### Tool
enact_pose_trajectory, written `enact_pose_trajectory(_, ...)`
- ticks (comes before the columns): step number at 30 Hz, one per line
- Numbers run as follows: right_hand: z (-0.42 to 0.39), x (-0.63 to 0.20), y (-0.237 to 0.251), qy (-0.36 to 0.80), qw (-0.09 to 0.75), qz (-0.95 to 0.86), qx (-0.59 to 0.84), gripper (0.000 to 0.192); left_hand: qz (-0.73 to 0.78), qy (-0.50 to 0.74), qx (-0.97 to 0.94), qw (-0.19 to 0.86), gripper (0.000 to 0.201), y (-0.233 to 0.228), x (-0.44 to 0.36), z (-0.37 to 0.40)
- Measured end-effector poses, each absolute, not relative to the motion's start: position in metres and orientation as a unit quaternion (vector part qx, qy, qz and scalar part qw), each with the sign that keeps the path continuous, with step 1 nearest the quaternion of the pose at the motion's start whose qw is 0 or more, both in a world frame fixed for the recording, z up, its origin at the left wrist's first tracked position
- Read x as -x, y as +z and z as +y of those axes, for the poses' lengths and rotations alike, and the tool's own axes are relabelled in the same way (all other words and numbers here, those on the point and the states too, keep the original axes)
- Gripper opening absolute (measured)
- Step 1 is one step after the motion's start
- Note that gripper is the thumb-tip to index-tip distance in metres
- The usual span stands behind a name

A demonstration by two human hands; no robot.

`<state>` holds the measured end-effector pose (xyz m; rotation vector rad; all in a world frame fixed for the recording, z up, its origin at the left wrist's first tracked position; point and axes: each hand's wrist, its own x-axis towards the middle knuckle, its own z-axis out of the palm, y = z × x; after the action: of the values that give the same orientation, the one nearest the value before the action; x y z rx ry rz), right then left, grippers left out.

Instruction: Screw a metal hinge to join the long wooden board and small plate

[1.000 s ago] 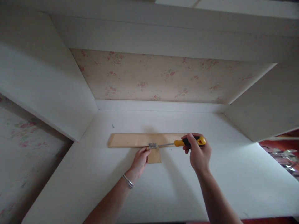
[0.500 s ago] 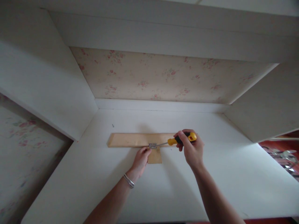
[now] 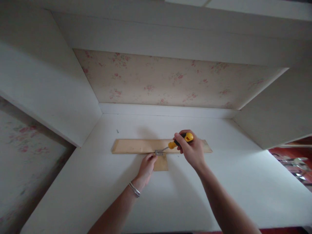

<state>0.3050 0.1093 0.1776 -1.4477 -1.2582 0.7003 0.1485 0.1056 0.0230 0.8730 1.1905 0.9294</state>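
Observation:
A long pale wooden strip (image 3: pixel 136 146) lies across the white surface, with a short wooden piece (image 3: pixel 161 164) against its near edge. A small metal hinge (image 3: pixel 159 152) spans the joint between them. My left hand (image 3: pixel 146 167) is closed in a pinch at the hinge's left end, thumb on top; its other fingertips are partly hidden. Wrapped round the yellow and black handle of a screwdriver (image 3: pixel 172 145) is my right hand (image 3: pixel 195 154). The screwdriver slants down to the left, its tip at the hinge.
White panels (image 3: pixel 73 97) rise on the left and right, and a white board (image 3: pixel 170 39) crosses overhead. Floral wallpaper (image 3: pixel 156 81) covers the back. A tiny dark object (image 3: pixel 117 131) lies beyond the strip. Shiny items (image 3: pixel 298 167) on red show at far right.
My right hand and the screwdriver have moved left and slightly up, tilting the shaft more steeply over the hinge. The left hand holds nearly the same place.

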Motion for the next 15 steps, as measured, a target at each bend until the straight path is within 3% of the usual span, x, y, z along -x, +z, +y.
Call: enact_pose_trajectory(15,0.131,-0.277,0.214,0.188,0.334,-0.707,0.594,0.035,0.537,0.423,-0.391,0.616,0.032,0.036,-0.15,0.102)
